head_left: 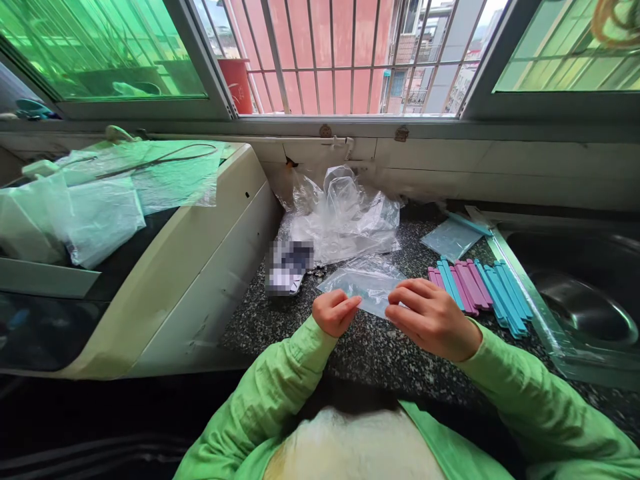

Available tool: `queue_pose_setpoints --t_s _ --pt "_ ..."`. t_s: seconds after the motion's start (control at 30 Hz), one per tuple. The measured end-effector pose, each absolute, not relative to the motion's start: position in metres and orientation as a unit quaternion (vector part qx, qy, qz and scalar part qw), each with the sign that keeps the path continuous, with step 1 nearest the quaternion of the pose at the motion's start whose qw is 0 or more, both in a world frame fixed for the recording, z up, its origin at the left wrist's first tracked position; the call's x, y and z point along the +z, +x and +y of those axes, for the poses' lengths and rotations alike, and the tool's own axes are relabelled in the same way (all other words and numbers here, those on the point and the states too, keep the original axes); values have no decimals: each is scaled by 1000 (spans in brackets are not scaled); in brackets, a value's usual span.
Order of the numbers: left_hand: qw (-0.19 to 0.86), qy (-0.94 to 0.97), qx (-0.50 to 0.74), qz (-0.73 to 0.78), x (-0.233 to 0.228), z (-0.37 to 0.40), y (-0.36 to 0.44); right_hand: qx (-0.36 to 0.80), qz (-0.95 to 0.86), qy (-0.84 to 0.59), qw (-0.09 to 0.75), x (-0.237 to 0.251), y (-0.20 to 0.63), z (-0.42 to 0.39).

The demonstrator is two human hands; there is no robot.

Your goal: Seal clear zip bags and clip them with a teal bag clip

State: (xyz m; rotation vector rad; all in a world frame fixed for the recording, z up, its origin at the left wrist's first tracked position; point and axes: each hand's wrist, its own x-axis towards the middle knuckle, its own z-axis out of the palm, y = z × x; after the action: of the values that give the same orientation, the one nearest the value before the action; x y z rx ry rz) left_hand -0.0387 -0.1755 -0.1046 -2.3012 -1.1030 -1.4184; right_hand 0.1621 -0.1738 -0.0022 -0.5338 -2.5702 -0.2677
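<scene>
Far left of frame: cream-coloured appliance with a dark glass top (200, 253), loose clear plastic sheets (100, 207) lying on it. Not in play.

Centre, upper-middle: crumpled heap of clear plastic bags (340, 217) against the wall below the window. Just left of it, a small blurred-out object; can't tell what it is.

Centre, on the speckled dark granite counter (360, 347): small flat clear plastic bag (367, 287), lying flat just in front of both hands. This is the piece being worked.

Left hand (334, 312): fingers curled in, thumb and forefinger pinching the bag's near-left edge. Clenched on the bag, looks like a fingertip pinch only.

Right hand (433, 317): fingertips on the bag's near-right edge, palm down. Grasping or just pressing — can't tell, the hand hides the contact.

My read: the step is separating the bag's mouth. To do it well:
- keep the pinch at the very edge, one layer per hand
- rub the layers apart rather than pull; thin film stretches
- keep the bag flat on the counter so the opening stays findable

Right of centre: row of flat plastic sticks, blue and magenta (480, 287), laid side by side, just beside the right hand, not touched. Beyond them another flat clear bag (453, 239).

Far right: stainless steel sink (585, 300). Sticks sit close to its rim; watch the right elbow.
</scene>
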Motion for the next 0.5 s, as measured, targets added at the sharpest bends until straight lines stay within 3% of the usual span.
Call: queue_pose_setpoints --t_s 0.5 --pt "51 -760 -527 -377 -103 -177 -39 -92 -931 -221 276 -6 160 -169"
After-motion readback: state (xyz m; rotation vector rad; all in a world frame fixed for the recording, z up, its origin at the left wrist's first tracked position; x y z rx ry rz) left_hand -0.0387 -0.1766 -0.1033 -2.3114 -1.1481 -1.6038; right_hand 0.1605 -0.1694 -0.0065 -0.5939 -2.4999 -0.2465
